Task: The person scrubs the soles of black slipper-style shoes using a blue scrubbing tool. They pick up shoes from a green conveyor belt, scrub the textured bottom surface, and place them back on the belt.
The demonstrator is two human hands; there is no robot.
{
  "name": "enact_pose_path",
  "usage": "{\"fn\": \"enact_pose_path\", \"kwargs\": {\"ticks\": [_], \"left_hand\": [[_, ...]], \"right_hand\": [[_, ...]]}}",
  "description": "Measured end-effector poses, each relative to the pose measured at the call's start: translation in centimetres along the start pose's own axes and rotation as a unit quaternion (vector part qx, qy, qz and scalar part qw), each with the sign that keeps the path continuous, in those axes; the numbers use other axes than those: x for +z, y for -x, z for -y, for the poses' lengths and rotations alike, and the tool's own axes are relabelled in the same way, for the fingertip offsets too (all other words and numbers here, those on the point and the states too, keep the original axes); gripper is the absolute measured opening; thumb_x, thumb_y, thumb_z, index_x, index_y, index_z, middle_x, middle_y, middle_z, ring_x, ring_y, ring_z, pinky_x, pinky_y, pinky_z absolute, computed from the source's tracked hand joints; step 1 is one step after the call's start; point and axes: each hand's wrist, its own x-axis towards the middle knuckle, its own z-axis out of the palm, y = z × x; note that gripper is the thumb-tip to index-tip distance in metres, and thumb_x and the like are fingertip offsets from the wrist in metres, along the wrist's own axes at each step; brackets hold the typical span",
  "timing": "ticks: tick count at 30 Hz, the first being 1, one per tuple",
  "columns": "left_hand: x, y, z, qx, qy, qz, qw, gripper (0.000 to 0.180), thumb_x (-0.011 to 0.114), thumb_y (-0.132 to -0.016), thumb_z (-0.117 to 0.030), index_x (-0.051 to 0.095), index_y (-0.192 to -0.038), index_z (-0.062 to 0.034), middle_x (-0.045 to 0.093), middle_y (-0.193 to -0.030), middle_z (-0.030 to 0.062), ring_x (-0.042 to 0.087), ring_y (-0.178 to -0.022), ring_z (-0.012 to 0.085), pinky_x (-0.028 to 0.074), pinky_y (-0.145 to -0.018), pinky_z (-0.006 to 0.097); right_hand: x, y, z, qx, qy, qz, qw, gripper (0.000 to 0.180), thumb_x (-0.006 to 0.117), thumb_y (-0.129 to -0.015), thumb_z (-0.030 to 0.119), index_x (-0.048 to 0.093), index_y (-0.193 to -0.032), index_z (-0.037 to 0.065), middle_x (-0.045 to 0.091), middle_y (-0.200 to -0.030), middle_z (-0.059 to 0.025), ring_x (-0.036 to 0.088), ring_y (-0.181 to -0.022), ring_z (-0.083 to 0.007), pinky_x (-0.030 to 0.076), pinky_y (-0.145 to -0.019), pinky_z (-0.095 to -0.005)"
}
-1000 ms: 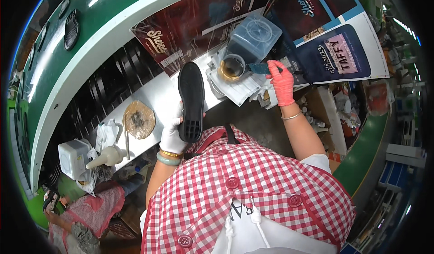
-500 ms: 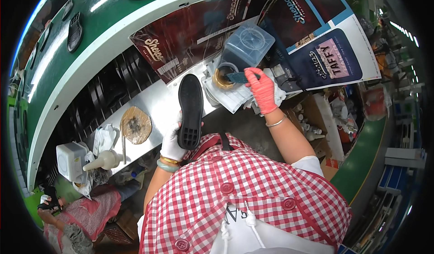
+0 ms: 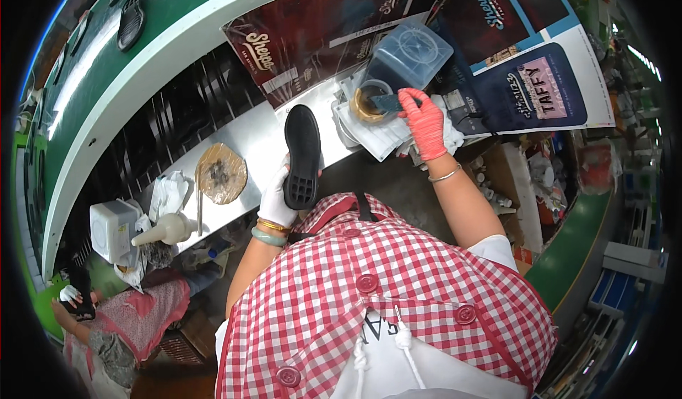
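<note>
My left hand [image 3: 276,198], in a white glove, grips a black shoe sole [image 3: 303,150] near its heel end. The sole stands lengthwise before me, its hollow grid at the heel facing up. In a coral-red glove, my right hand [image 3: 425,125] pinches the handle of a dark teal brush [image 3: 388,103]. The brush's far end reaches into a small round tub [image 3: 367,103] with a yellowish rim; what is inside is hard to make out. Beneath the tub lie white sheets [image 3: 380,137] on the metal ledge.
A translucent blue plastic container [image 3: 413,52] stands behind the tub. On the ledge [image 3: 245,203] at left are a wrapped round disc [image 3: 222,174], a squeeze bottle [image 3: 165,230] and a white box [image 3: 114,230]. Beyond runs a green conveyor [image 3: 160,15] with soles. Another person's apron [image 3: 138,321] shows lower left.
The view has shifted, so most things sit a little farther right. My left hand still holds the sole, and the brush remains at the tub in my right hand.
</note>
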Motion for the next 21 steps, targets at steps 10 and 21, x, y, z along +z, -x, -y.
{"fn": "enact_pose_path", "kwargs": {"ticks": [10, 21], "left_hand": [[1.0, -0.1, -0.5, 0.003, -0.007, 0.022, 1.000, 0.053, 0.042, -0.092, -0.016, 0.024, -0.142, -0.0072, 0.049, -0.126, 0.0167, 0.056, -0.108, 0.0280, 0.047, -0.092, 0.035], [0.5, 0.1, -0.4, 0.000, -0.009, -0.002, 1.000, 0.049, 0.035, -0.097, -0.028, 0.027, -0.142, -0.0104, 0.048, -0.129, 0.0143, 0.056, -0.108, 0.0272, 0.047, -0.089, 0.034]], "right_hand": [[0.7, -1.3, -2.2, -0.005, 0.070, 0.030, 0.997, 0.026, 0.065, -0.085, 0.025, 0.065, -0.099, 0.004, 0.062, -0.076, -0.0027, 0.055, -0.064, -0.0087, 0.046, -0.062, -0.0231], [0.6, -1.2, -1.7, 0.034, 0.006, 0.007, 0.999, 0.026, 0.066, -0.084, 0.025, 0.065, -0.099, 0.003, 0.063, -0.079, -0.0018, 0.055, -0.065, -0.0085, 0.046, -0.063, -0.0232]]}}
